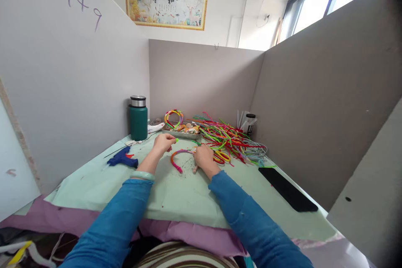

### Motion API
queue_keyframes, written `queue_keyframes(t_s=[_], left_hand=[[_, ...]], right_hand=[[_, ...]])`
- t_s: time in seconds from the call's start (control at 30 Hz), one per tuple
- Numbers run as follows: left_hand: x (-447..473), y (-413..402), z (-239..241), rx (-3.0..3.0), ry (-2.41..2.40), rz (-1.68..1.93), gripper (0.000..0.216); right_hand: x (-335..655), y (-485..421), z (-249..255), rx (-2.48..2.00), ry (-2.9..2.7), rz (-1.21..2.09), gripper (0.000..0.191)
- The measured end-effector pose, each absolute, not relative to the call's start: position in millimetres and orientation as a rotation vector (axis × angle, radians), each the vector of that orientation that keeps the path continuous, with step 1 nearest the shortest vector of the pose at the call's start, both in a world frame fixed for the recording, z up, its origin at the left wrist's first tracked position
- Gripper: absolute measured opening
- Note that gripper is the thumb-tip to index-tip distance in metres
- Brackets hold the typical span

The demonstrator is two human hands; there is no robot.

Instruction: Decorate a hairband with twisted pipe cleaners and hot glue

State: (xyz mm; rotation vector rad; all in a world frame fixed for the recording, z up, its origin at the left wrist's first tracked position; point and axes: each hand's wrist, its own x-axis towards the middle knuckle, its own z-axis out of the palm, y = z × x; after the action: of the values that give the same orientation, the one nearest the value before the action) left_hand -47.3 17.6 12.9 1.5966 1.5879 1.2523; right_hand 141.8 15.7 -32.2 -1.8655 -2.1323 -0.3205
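Observation:
My left hand [163, 144] is raised over the table with its fingertips pinched on a small bright-green piece [177, 140], too small to name. A headband [176, 160], wrapped in fuzzy pink, orange and purple pipe cleaner, curves on the table just right of that hand. At the band's right side, my right hand [204, 157] is closed around it and hides that part. Behind the right hand spreads a tangled heap of coloured pipe cleaners [226, 134].
At the left lie a blue glue gun [122, 157] and a standing green bottle [138, 119]. A metal tray [185, 136] of small pieces sits at the back, with a multicoloured ring [173, 113] on it. A black flat slab [287, 188] lies right. Grey partitions [204, 75] enclose the table.

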Motion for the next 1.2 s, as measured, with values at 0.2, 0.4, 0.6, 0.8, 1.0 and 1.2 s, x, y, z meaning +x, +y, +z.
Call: queue_keyframes(t_s=[0.2,0.4,0.6,0.8,1.0,1.2], left_hand=[[-56,21,0,1.676,1.802,1.183,0.014],[-56,19,4,1.800,1.861,1.253,0.019],[-56,24,0,1.901,1.901,1.247,0.020],[-55,24,-1,2.043,1.983,1.189,0.022],[-51,16,3,2.099,2.022,1.131,0.022],[-50,16,1,2.141,2.007,1.108,0.021]], right_hand=[[138,7,-25,-1.846,-1.975,-0.350,0.025],[138,-11,-14,-1.780,-1.826,-0.374,0.024],[137,-11,-14,-1.719,-1.797,-0.382,0.019],[139,-8,-18,-1.693,-1.777,-0.399,0.019],[139,-8,-18,-1.680,-1.770,-0.404,0.019],[139,-9,-17,-1.651,-1.744,-0.402,0.020]])
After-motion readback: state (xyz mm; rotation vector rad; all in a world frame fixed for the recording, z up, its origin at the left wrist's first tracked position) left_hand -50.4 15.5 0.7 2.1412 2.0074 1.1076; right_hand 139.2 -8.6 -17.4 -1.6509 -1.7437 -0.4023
